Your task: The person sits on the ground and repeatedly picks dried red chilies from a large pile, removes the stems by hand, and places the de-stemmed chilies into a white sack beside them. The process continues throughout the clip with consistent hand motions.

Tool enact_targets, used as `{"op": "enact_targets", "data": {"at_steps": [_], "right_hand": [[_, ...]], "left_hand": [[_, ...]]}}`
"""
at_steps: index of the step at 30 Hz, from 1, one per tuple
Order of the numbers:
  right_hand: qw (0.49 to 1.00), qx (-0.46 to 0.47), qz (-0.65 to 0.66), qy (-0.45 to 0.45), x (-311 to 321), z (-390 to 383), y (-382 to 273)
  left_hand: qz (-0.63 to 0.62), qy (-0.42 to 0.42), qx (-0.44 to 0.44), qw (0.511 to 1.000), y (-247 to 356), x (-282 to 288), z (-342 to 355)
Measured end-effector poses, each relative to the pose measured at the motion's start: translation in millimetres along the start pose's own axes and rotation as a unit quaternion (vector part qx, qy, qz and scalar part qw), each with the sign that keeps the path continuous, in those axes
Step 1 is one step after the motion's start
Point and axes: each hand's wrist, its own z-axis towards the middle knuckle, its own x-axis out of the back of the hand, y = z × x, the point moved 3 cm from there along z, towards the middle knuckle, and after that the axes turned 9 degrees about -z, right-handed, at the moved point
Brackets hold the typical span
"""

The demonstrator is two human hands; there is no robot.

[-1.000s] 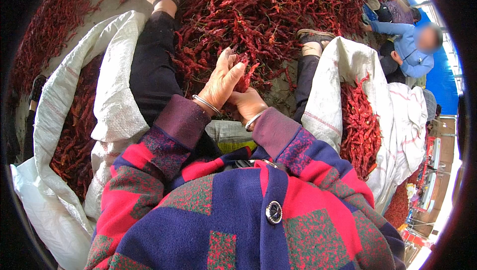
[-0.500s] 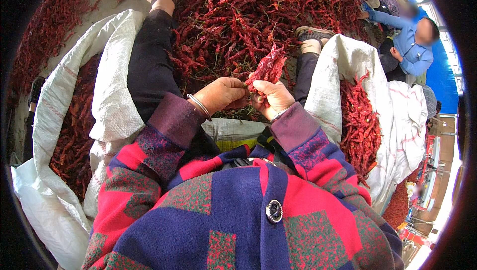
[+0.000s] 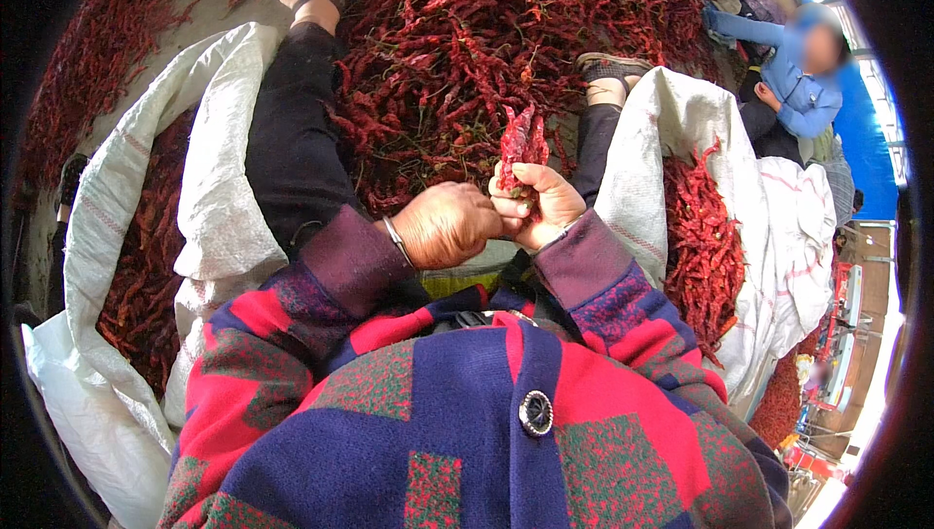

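Observation:
Several dried red chilies (image 3: 522, 140) stand bunched upright in my right hand (image 3: 547, 200), thumb pressed on their lower ends. Right beside it, my left hand (image 3: 449, 224) is closed, knuckles up, its fingertips meeting the right hand's fingers under the bunch. Whatever the left fingers pinch is hidden. Between my outstretched legs and beyond them spreads a large heap of dried red chilies (image 3: 457, 72), some with greenish stems.
An open white woven sack (image 3: 226, 169) holding darker chilies stands on my left; another white sack (image 3: 681, 101) holds brighter red chilies (image 3: 702, 247) on my right. A person in a blue jacket (image 3: 800, 91) sits at the far right. More chilies (image 3: 107, 33) lie far left.
My left hand has turned knuckles up and dropped slightly toward me. The chili bunch in my right hand has swung more upright and slightly lower. The person in blue has shifted a little.

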Motion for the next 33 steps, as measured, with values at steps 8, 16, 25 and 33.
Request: {"op": "enact_targets", "data": {"at_steps": [8,16,25,33], "right_hand": [[0.964,0.081,-0.113,0.226,41,-46,-65],[0.712,0.239,-0.335,0.569,157,-248,-201],[0.723,0.394,-0.391,0.412,98,-187,-181],[0.687,0.103,-0.701,0.16,58,13,-64]], "left_hand": [[0.052,-0.082,0.171,0.98,-15,-7,-16],[0.072,-0.157,0.243,0.955,-21,-15,-7],[0.106,-0.246,0.261,0.927,-30,-17,-24],[0.093,-0.311,0.332,0.885,-29,-17,-30]]}}
